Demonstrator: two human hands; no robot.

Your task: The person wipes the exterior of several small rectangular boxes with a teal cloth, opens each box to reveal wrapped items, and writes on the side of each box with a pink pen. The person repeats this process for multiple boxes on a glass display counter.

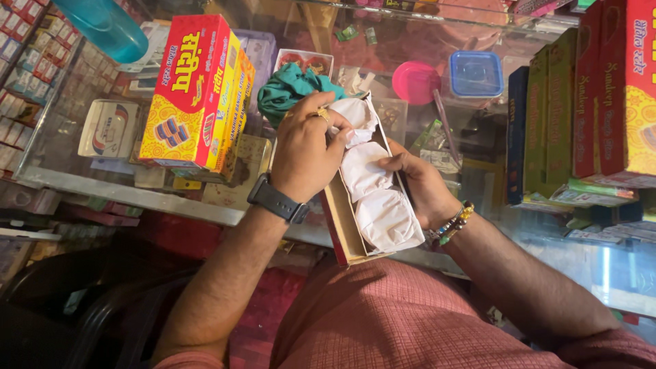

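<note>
An open box [345, 229] lay between the left hand [304, 156] and right hand [424, 188], its near end past the edge of the glass counter [102, 184]. Inside it sat 3 wrapped bundles [386, 219] in a row. A stack of boxes [198, 92] stood on the counter to the left, a cloth [290, 89] behind the open box, and upright boxes [581, 102] at right.

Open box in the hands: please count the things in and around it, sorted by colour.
White paper-wrapped bundles in the open box: 3
Red and yellow box on the glass counter: 1
Green cloth: 1
Pink round lid: 1
Blue-lidded container: 1
Total: 7
</note>
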